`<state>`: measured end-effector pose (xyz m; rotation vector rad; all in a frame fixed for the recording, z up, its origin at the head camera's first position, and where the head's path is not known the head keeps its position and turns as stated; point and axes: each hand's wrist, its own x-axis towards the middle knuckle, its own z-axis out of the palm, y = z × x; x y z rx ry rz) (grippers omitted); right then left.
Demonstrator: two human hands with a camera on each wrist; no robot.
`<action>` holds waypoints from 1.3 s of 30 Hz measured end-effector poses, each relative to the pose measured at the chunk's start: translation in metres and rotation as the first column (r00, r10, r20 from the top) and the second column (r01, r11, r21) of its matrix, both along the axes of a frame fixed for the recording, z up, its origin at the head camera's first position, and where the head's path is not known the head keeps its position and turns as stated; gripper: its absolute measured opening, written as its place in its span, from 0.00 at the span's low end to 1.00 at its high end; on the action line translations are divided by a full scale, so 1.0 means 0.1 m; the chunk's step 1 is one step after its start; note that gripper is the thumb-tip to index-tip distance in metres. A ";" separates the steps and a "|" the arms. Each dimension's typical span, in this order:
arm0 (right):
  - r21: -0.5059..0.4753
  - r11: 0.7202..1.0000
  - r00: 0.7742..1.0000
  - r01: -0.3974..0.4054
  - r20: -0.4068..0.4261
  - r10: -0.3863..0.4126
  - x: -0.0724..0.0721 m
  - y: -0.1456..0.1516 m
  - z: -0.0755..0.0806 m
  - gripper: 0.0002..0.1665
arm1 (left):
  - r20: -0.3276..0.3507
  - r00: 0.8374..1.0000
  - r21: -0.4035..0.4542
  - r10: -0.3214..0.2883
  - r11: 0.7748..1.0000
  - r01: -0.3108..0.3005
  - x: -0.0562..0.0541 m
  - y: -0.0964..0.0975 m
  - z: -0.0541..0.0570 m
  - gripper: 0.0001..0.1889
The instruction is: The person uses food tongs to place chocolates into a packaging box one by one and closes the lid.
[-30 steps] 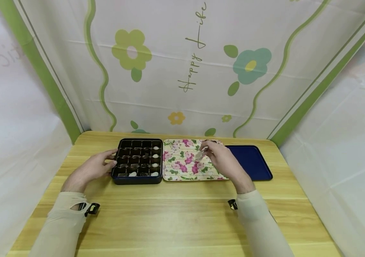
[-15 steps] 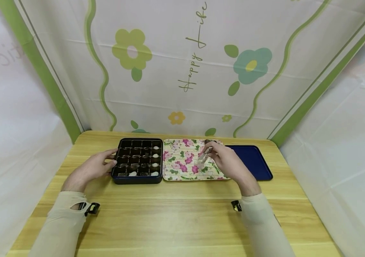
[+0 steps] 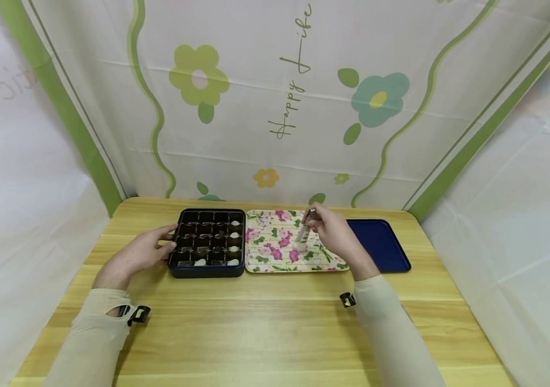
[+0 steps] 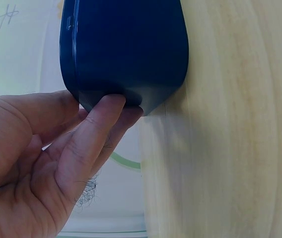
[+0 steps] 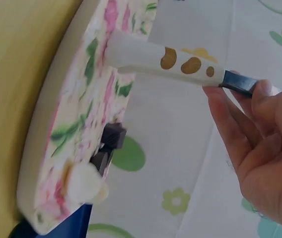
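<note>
In the head view, my left hand (image 3: 141,251) rests its fingertips on the left wall of a dark box (image 3: 207,272) divided into small compartments. White shell-like pieces (image 3: 234,235) sit down its right column and in part of the front row. My right hand (image 3: 335,234) pinches the metal upper part of small tongs (image 5: 190,64) with white, brown-spotted ends. Those ends point down at the middle of a floral tray (image 3: 260,260). On the tray, the right wrist view shows dark chocolate-like pieces (image 5: 112,136) and a white piece (image 5: 84,183); my hand hides them in the head view.
A flat blue lid or tray (image 3: 381,244) lies at the right, partly behind my right hand. The wooden table (image 3: 255,322) extends in front, and printed cloth (image 3: 255,150) hangs at the back and both sides.
My right hand drew slightly right and toward me, then went back left and up. The tongs have turned more upright, tips over the tray. The left hand and box stay still.
</note>
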<state>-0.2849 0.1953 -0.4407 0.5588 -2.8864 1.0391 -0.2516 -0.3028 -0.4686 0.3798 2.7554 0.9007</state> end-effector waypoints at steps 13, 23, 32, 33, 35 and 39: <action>-0.071 0.997 0.991 -0.043 -0.129 0.033 0.06 -0.67 0.31 0.12 | 0.014 1.000 0.011 0.008 1.000 -0.008 0.00 -0.01 -0.01 0.35; -0.096 0.983 0.971 -0.159 -0.197 0.138 0.08 -1.37 0.37 0.12 | 0.023 1.000 0.015 0.009 1.000 -0.009 -0.01 -0.01 -0.02 0.35; -0.053 0.969 0.943 -0.242 -0.248 0.222 0.10 -1.82 0.31 0.11 | 0.019 1.000 0.005 0.007 1.000 -0.007 -0.02 -0.01 -0.02 0.35; -0.051 0.967 0.941 -0.249 -0.248 0.229 0.10 -1.86 0.30 0.11 | 0.016 1.000 0.004 0.008 1.000 -0.008 -0.02 -0.01 -0.01 0.35; -0.052 0.965 0.939 -0.258 -0.250 0.237 0.11 -1.93 0.28 0.11 | 0.009 1.000 0.001 0.005 1.000 -0.005 -0.02 0.00 -0.01 0.35; -0.033 0.963 0.934 -0.266 -0.255 0.250 0.12 -2.05 0.25 0.12 | -0.009 1.000 -0.005 0.000 1.000 0.000 -0.02 0.00 -0.01 0.34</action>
